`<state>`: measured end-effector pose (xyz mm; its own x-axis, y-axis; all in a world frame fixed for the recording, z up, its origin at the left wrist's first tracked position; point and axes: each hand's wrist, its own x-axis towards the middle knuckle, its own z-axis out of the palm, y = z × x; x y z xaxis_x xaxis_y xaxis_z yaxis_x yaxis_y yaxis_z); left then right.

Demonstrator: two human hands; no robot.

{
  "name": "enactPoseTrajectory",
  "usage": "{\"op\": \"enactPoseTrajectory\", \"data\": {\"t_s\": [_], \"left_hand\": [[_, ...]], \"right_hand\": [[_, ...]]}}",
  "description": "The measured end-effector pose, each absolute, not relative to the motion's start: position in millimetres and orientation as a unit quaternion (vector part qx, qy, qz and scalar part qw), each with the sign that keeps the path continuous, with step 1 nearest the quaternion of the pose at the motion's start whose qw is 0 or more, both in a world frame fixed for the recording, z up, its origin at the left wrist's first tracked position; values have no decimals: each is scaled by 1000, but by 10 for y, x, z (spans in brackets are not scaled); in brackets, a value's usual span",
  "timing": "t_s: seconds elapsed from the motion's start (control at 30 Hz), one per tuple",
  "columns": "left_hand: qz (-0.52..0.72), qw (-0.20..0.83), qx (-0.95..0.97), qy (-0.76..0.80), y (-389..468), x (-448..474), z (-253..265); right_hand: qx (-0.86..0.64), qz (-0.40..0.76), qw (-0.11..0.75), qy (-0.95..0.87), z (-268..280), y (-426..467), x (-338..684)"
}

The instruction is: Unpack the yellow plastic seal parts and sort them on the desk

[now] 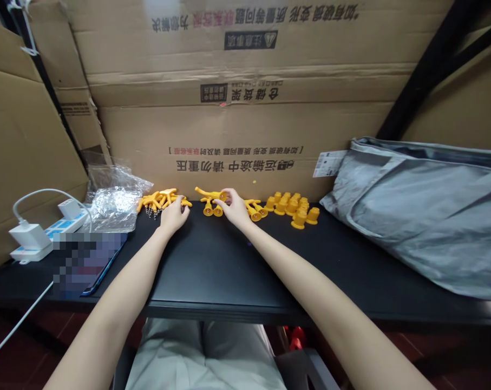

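My left hand [174, 218] reaches into a pile of yellow branch-shaped plastic pieces [152, 201] at the back of the black table. Its thumb and forefinger look apart, with the end of one piece showing close to them; the other fingers are mostly hidden. Thin metal spirals [151, 213] hang from the pile's front. My right hand [234, 208] is closed on a yellow branched piece with bell-shaped ends [208, 193], against the cardboard. Two more bell ends [208, 208] show just below. Beside that hand, to the right, lies a similar yellow piece [256, 210].
Several yellow cup-shaped parts [299, 218] stand together farther right. A grey fabric bag [411, 216] fills the right side. Clear plastic wrap [115, 203], a power strip [66, 222] with a charger and cable, and a phone [95, 265] lie left. Upright cardboard [245, 124] closes the back.
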<state>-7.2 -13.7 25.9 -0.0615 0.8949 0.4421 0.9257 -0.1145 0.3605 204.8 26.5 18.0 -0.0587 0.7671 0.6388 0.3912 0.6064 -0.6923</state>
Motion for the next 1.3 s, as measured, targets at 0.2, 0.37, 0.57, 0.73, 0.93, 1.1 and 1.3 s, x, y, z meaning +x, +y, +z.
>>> {"op": "enactPoseTrajectory", "data": {"t_s": [0.2, 0.37, 0.57, 0.73, 0.93, 1.1, 1.3], "left_hand": [[-298, 28, -681, -668, -119, -76, 253], [-308, 25, -672, -673, -86, -116, 231], [-315, 30, -667, -675, -21, -169, 177], [-268, 88, -706, -649, 53, -228, 85], [-162, 67, -713, -679, 61, -252, -10], [-122, 48, -697, -705, 59, -237, -9], [-111, 45, -685, -718, 43, -229, 17]], "right_hand": [[-423, -101, 259, -862, 240, 172, 1693], [-483, -171, 152, -845, 189, 174, 1490], [-502, -197, 142, -830, 182, 162, 1405], [-512, -163, 120, -835, 150, 151, 1370], [-542, -130, 119, -822, 98, 139, 1358], [-540, -103, 141, -823, 205, 84, 1486], [-549, -101, 219, -800, 526, 25, 1977]]}}
